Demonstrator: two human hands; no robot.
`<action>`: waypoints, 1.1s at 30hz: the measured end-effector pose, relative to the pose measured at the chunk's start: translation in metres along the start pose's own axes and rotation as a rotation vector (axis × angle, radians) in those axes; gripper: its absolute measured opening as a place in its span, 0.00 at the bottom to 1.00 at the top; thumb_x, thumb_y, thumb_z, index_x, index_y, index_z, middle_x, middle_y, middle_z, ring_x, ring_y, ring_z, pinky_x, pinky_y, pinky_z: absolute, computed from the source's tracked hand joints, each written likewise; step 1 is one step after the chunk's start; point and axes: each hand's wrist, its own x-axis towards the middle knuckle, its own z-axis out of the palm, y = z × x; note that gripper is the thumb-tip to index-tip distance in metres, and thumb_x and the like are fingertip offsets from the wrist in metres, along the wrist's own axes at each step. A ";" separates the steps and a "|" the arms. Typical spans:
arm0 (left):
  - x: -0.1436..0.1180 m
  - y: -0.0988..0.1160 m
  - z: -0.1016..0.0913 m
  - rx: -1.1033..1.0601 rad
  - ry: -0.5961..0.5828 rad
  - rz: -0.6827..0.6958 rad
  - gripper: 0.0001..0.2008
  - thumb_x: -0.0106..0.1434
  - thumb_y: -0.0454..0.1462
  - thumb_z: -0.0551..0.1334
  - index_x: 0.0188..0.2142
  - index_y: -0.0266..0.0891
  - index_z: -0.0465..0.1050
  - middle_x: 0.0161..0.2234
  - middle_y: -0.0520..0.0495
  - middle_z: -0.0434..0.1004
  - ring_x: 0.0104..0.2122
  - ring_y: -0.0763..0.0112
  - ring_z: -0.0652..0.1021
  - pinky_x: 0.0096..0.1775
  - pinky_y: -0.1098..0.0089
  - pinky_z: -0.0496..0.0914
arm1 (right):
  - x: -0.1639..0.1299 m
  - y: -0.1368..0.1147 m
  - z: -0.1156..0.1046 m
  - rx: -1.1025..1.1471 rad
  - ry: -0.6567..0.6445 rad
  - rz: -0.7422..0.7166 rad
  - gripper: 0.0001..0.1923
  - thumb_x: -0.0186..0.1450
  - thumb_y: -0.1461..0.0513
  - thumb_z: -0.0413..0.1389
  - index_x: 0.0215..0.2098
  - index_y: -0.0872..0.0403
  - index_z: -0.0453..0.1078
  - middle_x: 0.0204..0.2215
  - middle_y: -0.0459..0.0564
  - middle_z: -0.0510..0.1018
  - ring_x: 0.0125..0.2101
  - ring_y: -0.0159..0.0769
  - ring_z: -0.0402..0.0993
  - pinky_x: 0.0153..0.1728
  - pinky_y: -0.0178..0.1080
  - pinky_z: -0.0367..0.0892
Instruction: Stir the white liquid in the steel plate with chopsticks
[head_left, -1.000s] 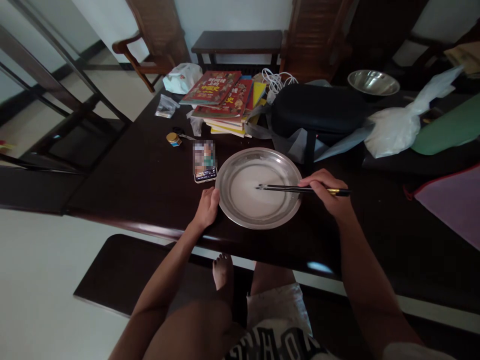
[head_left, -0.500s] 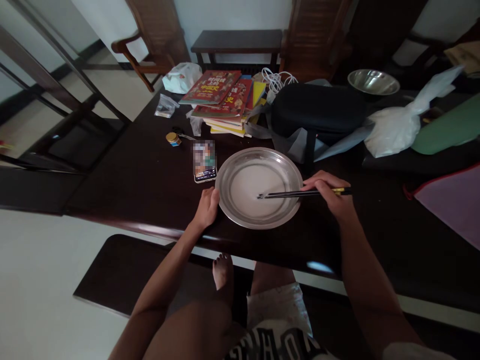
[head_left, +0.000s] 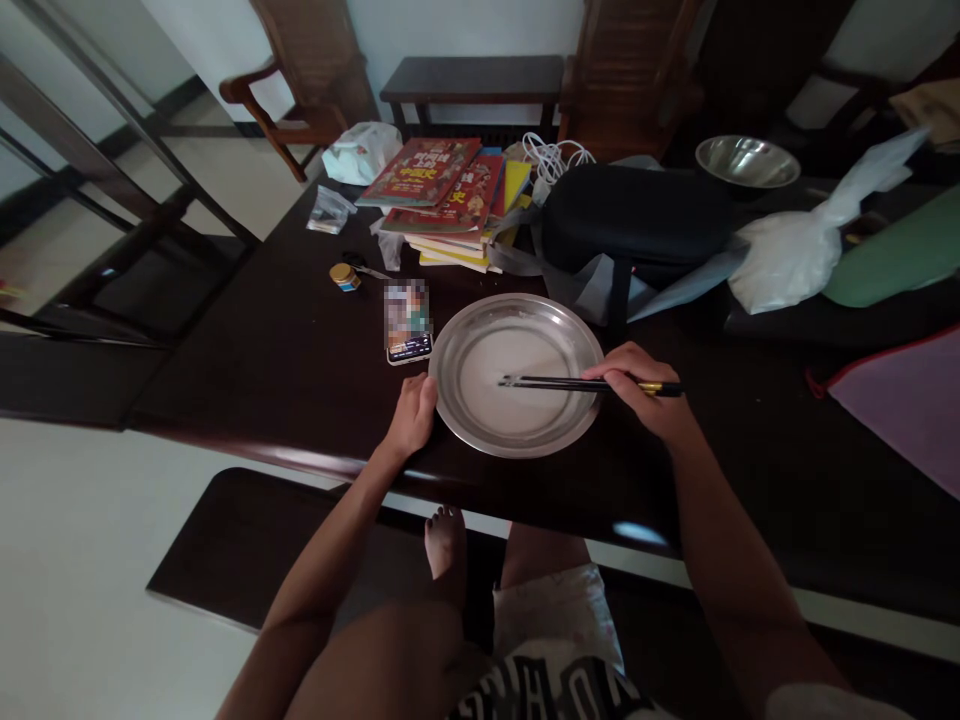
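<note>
A round metal basin (head_left: 450, 410) stands on the dark table near its front edge. Whitish liquid (head_left: 514, 365) covers its bottom. At the basin's left rim, my left hand (head_left: 412, 412) is closed on the edge, with the thumb upward. My right hand (head_left: 641, 385), over the right rim, grips a pair of black chopsticks (head_left: 551, 383) with gold bands near the top. Their tips are in the liquid, left of the basin's middle, and lie close together. A phone (head_left: 409, 345) with a lit screen lies just beyond my left hand.
Behind the basin are a stack of red-covered books (head_left: 442, 200), a black case (head_left: 637, 220) and a white cable (head_left: 555, 155). A small jar (head_left: 345, 277) and scissors (head_left: 364, 265) lie left. To the right are a white plastic bag (head_left: 787, 255), a metal bowl (head_left: 748, 162) and purple cloth (head_left: 907, 400).
My right hand has moved left and slightly up with the chopsticks, and their tips have shifted left through the liquid. My left hand stays on the rim.
</note>
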 end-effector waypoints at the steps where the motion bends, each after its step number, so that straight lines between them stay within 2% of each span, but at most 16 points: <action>1: 0.000 0.000 0.000 0.001 0.002 0.002 0.34 0.74 0.61 0.37 0.23 0.44 0.60 0.25 0.45 0.70 0.29 0.61 0.72 0.41 0.57 0.72 | 0.000 0.000 -0.001 -0.004 0.027 0.006 0.12 0.73 0.54 0.58 0.39 0.43 0.84 0.35 0.47 0.87 0.38 0.42 0.81 0.43 0.48 0.75; 5: 0.000 0.000 0.000 0.011 -0.005 -0.002 0.34 0.74 0.61 0.37 0.24 0.44 0.62 0.25 0.44 0.72 0.29 0.61 0.73 0.41 0.57 0.72 | 0.000 0.002 -0.003 0.030 0.131 0.049 0.14 0.74 0.52 0.56 0.38 0.44 0.83 0.30 0.47 0.86 0.35 0.43 0.81 0.41 0.49 0.74; 10: 0.000 0.001 0.000 -0.001 -0.005 -0.011 0.34 0.74 0.61 0.37 0.24 0.44 0.61 0.26 0.44 0.72 0.30 0.61 0.72 0.42 0.58 0.72 | 0.000 -0.001 0.002 0.008 0.005 0.015 0.14 0.73 0.51 0.57 0.38 0.44 0.83 0.33 0.48 0.87 0.37 0.43 0.81 0.41 0.48 0.76; 13: 0.000 0.000 0.000 0.001 -0.006 -0.013 0.34 0.74 0.61 0.37 0.24 0.44 0.61 0.25 0.44 0.72 0.30 0.61 0.72 0.42 0.58 0.72 | 0.000 0.000 0.001 -0.006 0.075 0.034 0.13 0.73 0.52 0.57 0.38 0.45 0.83 0.34 0.48 0.87 0.38 0.43 0.82 0.42 0.48 0.76; 16: 0.000 -0.001 0.000 0.004 -0.005 -0.007 0.33 0.74 0.60 0.38 0.24 0.44 0.61 0.25 0.44 0.72 0.30 0.60 0.73 0.42 0.57 0.73 | -0.001 0.002 -0.001 0.045 0.126 0.057 0.14 0.73 0.51 0.57 0.38 0.45 0.83 0.30 0.47 0.86 0.35 0.43 0.82 0.40 0.47 0.75; 21: 0.000 -0.001 0.000 0.008 -0.006 0.003 0.32 0.75 0.58 0.38 0.24 0.44 0.61 0.26 0.43 0.73 0.31 0.59 0.74 0.43 0.56 0.73 | 0.001 0.001 0.002 0.028 0.013 -0.009 0.13 0.74 0.53 0.57 0.39 0.44 0.83 0.34 0.47 0.87 0.37 0.42 0.81 0.41 0.47 0.75; 24: 0.000 0.000 0.000 0.014 -0.014 0.000 0.32 0.75 0.57 0.38 0.24 0.44 0.61 0.27 0.42 0.73 0.31 0.59 0.74 0.44 0.56 0.73 | 0.001 0.001 0.001 0.009 0.078 0.026 0.13 0.73 0.52 0.57 0.38 0.44 0.83 0.34 0.48 0.87 0.38 0.43 0.82 0.42 0.48 0.75; 27: 0.000 -0.001 0.000 0.022 -0.013 -0.005 0.31 0.75 0.57 0.38 0.24 0.44 0.61 0.27 0.42 0.74 0.31 0.60 0.74 0.43 0.57 0.73 | 0.000 0.003 0.000 0.029 0.144 0.076 0.14 0.73 0.50 0.57 0.37 0.45 0.83 0.30 0.47 0.86 0.35 0.44 0.83 0.41 0.49 0.75; 33: 0.000 0.000 0.001 0.019 -0.002 -0.006 0.32 0.75 0.59 0.37 0.24 0.44 0.60 0.26 0.43 0.71 0.30 0.60 0.73 0.42 0.57 0.71 | 0.001 0.000 0.002 -0.002 0.015 -0.015 0.12 0.73 0.54 0.58 0.38 0.45 0.84 0.35 0.47 0.87 0.37 0.42 0.81 0.42 0.47 0.75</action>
